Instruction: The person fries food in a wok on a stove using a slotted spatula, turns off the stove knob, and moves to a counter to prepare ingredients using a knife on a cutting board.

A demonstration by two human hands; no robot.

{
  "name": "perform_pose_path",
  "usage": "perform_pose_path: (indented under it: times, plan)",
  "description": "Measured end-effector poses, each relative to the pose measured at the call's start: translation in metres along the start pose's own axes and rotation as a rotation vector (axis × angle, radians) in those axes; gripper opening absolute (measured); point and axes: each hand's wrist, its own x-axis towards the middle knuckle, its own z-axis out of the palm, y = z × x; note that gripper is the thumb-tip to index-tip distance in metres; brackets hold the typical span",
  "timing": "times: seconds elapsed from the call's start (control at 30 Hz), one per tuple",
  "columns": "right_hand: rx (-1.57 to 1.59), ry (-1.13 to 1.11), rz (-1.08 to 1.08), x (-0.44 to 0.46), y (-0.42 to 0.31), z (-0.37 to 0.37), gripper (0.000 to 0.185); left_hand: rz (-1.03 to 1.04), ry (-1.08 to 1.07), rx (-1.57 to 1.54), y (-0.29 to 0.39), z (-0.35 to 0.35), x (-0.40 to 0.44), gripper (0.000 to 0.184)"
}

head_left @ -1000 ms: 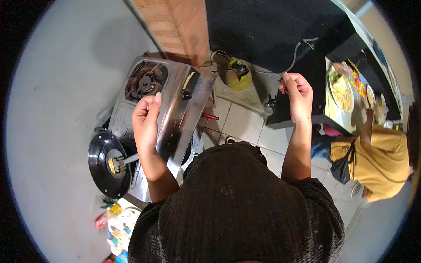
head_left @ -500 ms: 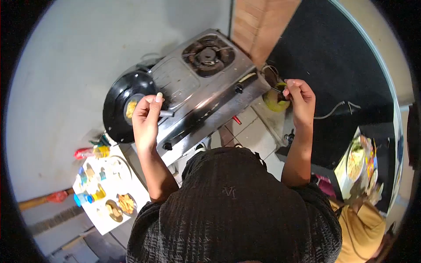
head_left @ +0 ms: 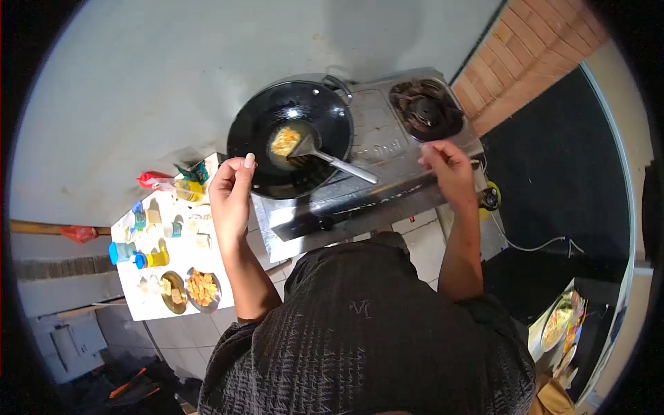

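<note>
My left hand (head_left: 232, 190) is raised by the lower left rim of a black wok (head_left: 242, 124), its thumb and fingers pinched together; whatever they may hold is too small to make out. In the wok a yellow piece of food (head_left: 285, 141) lies in oil, and a metal spatula (head_left: 339, 164) rests against it, its handle sticking out over the stove, untouched by either hand. My right hand (head_left: 448, 169) hovers near the stove's right front edge, fingers curled and slightly blurred, with its contents unclear.
The steel stove (head_left: 377, 117) has a bare burner (head_left: 427, 109) at the right. A white table (head_left: 149, 301) on the left bears bottles, a plate of fried pieces (head_left: 202, 289) and another plate. A gas cylinder (head_left: 490, 197) and hose stand right. Noodles (head_left: 555, 328) sit lower right.
The view has swung left, so the wok and stove now lie between my hands and the left table shows fully. The person in yellow has mostly left view. My right hand has moved slightly inward.
</note>
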Motion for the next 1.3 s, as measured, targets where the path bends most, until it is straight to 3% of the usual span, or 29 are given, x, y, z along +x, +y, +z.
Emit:
perform_pose_path:
  times: [0.1,0.17,0.2,0.3,0.43,0.53,0.6,0.83,0.9,0.97,1.03,1.07,1.3]
  plan:
    - [-0.122,-0.078,-0.015,0.008,0.026,0.046,0.018,-0.005,0.048,0.004,-0.014,-0.031,0.012,0.018]
    - [-0.458,-0.138,-0.024,0.008,0.031,0.069,0.033,0.021,0.079,-0.012,-0.020,-0.042,0.014,0.017]
    - [-0.443,-0.190,0.086,0.008,0.035,0.078,0.047,0.015,0.091,-0.016,-0.023,-0.047,0.014,0.017]
    - [-0.714,-0.332,0.120,0.006,0.034,0.091,0.051,-0.036,0.136,-0.051,-0.033,-0.057,0.016,0.018]
    - [-0.778,-0.463,0.081,0.007,0.045,0.100,0.052,-0.030,0.153,-0.100,-0.058,-0.065,0.020,0.017]
    - [-0.576,-0.448,0.171,0.010,0.032,0.113,0.045,-0.041,0.189,-0.030,-0.061,-0.068,0.019,0.016]
    - [-0.460,-0.465,0.035,0.012,0.018,0.122,0.035,-0.047,0.219,-0.048,-0.062,-0.073,0.020,0.016]
    - [-0.152,-0.331,0.007,0.024,-0.003,0.163,0.024,-0.013,0.289,0.025,-0.073,-0.085,0.019,0.019]
    - [-0.188,-0.371,-0.151,0.033,-0.009,0.175,0.024,-0.049,0.276,0.003,-0.076,-0.090,0.019,0.019]
    - [-0.202,-0.355,-0.166,0.041,-0.011,0.189,0.025,-0.088,0.261,0.012,-0.075,-0.095,0.018,0.018]
    - [-0.392,-0.418,-0.335,0.053,-0.007,0.199,0.027,-0.115,0.270,-0.008,-0.077,-0.096,0.019,0.018]
    - [-0.354,-0.396,-0.599,0.062,0.002,0.207,0.028,-0.112,0.268,-0.008,-0.078,-0.096,0.021,0.018]
    - [-0.545,-0.456,-0.925,0.095,-0.007,0.224,0.034,-0.055,0.231,-0.026,-0.080,-0.093,0.025,0.018]
